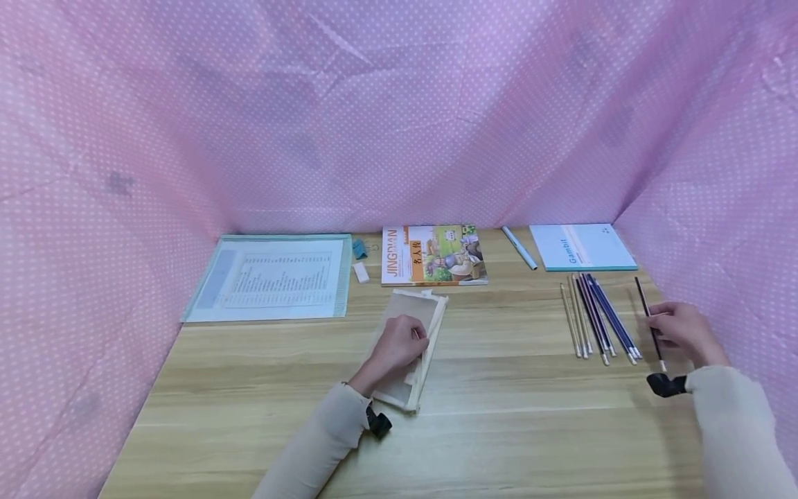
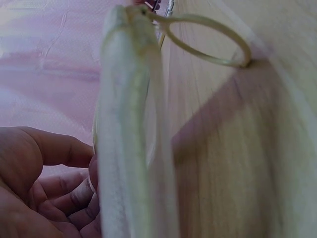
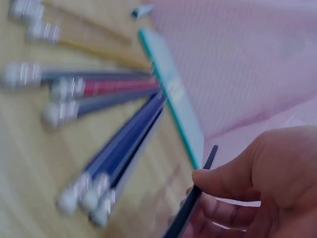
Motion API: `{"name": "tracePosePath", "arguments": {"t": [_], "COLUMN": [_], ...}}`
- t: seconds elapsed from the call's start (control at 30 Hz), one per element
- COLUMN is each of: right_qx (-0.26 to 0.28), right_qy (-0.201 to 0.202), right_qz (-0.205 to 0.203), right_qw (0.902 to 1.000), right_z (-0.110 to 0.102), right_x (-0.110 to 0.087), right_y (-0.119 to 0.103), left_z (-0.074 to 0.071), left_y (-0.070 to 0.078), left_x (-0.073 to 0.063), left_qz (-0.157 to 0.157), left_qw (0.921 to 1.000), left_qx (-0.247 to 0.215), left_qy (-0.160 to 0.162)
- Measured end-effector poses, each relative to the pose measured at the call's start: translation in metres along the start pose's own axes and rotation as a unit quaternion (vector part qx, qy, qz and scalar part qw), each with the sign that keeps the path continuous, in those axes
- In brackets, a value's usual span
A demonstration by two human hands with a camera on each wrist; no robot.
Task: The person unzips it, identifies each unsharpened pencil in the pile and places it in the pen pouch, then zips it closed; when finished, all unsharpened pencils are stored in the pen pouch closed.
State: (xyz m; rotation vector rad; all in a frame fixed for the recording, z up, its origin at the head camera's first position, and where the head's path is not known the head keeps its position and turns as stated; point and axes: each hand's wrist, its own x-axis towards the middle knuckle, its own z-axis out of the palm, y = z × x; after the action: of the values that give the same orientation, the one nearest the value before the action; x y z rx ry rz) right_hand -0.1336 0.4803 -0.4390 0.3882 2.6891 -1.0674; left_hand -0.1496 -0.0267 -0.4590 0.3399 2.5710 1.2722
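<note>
Beside pencils, the right hand is pinching a black pencil by the right edge of the table; left hand, a pouch.

Study desk with pencils, book

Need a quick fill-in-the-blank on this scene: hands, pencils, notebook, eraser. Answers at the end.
1. The right grip holds exactly ____ pencil.
2. The left grip is at the mesh pouch, which in the head view lies ____ of the spread pencils.
3. The pale blue notebook bears the printed word ____.
4. The eraser near the binder clip is coloured ____.

Missing words: one; left; Gambit; white.
</note>
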Motion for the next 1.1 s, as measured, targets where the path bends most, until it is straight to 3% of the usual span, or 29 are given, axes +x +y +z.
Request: {"name": "tracePosePath", "arguments": {"t": [0.17, 0.37, 0.6, 0.83, 1.1], "right_qx": [0.093, 0.174, 0.29, 0.311, 0.373], "right_qy": [-0.04, -0.066, -0.122, -0.198, -0.272], "right_qz": [0.002, -0.015, -0.033, -0.058, -0.049], "right_qw": [0.9948, 0.9824, 0.9486, 0.9277, 0.8856], "right_z": [0.016, 0.054, 0.109, 0.161, 0.21], "right_x": [-0.007, -0.011, -0.018, -0.032, -0.04], "right_y": [-0.022, -0.055, -0.095, -0.133, -0.163], "left_z": [-0.001, 0.0, 0.0, 0.001, 0.002], "left_y": [0.001, 0.0, -0.002, -0.002, -0.002], "left_x": [0.0, 0.001, 0.002, 0.002, 0.002], "left_qz": [-0.007, -0.001, 0.0, 0.001, 0.021], "left_qw": [1.0, 1.0, 1.0, 1.0, 0.9994], "left_qx": [-0.004, -0.001, 0.002, -0.003, 0.001], "left_qy": [-0.005, -0.002, -0.002, 0.007, 0.027]}}
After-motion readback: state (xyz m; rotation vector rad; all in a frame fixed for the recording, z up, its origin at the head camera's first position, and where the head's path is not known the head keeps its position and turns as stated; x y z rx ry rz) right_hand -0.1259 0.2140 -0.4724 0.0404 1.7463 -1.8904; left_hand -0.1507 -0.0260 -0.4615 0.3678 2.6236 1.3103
